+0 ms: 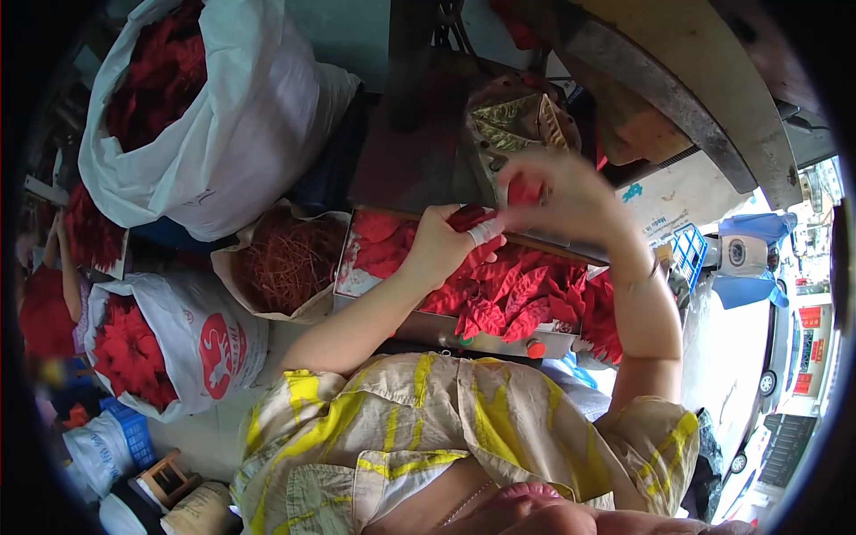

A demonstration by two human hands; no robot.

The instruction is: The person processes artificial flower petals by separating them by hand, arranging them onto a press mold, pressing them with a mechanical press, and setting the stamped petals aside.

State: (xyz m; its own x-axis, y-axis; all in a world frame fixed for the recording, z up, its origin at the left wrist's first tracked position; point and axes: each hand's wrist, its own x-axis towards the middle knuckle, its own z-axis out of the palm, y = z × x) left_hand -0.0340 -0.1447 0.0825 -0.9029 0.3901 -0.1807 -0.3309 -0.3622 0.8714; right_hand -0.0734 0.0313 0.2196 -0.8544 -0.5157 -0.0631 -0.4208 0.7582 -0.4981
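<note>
My left hand (443, 247) is closed around dark red fabric pieces (470, 217), with light tape wrapped on one finger. Beside it, my right hand (571, 203) is raised and smeared by motion, so its grip is unclear. A small red patch (526, 189) shows by its fingers. Just beyond lies a metal mould (499, 134) with gold-coloured leaf shapes. Below both hands, red leaf-shaped fabric pieces (508, 290) fill a shallow tray (357, 283).
White sacks of red pieces stand at the upper left (241, 116) and lower left (209, 334). A bag of red strands (283, 267) sits left of the tray. A curved metal machine part (660, 85) arches at the upper right. Another person's arm (67, 267) shows far left.
</note>
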